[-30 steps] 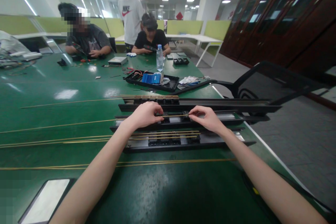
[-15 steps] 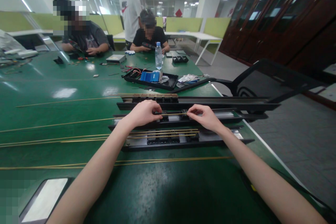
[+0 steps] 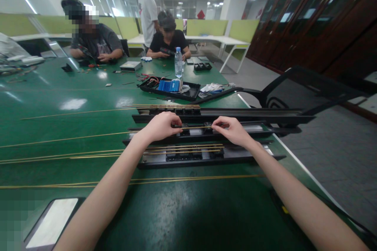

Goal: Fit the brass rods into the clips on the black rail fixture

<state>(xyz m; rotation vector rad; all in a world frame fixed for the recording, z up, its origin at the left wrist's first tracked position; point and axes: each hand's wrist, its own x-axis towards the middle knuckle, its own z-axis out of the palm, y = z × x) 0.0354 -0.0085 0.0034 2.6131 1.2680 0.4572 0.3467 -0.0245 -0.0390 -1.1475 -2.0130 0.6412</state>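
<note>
A thin brass-coloured rod point(image 3: 194, 127) runs level between my two hands, over the middle black channel point(image 3: 253, 135). My left hand point(image 3: 165, 126) pinches it near a small black block point(image 3: 185, 130) in that channel. At the rod's right end, the fingertips of my right hand point(image 3: 231, 129) are closed on it, beside another black block point(image 3: 207, 126). Closer to me lies a second channel point(image 3: 235, 159), with several black blocks point(image 3: 184, 154) and brass rods point(image 3: 176, 148) over them. The far channel point(image 3: 250, 118) also carries rods and blocks.
Loose rods point(image 3: 182, 178) lie on the green table point(image 3: 141, 219). Beyond the channels are a black tray point(image 3: 191, 91) with a blue pack, gloves point(image 3: 212, 89) and a water bottle point(image 3: 178, 62). A mesh chair point(image 3: 303, 86) stands at right. Several people are across the table.
My right hand has shifted very slightly right along the rod; both pinches look the same. The standing person in the background has turned a little.
</note>
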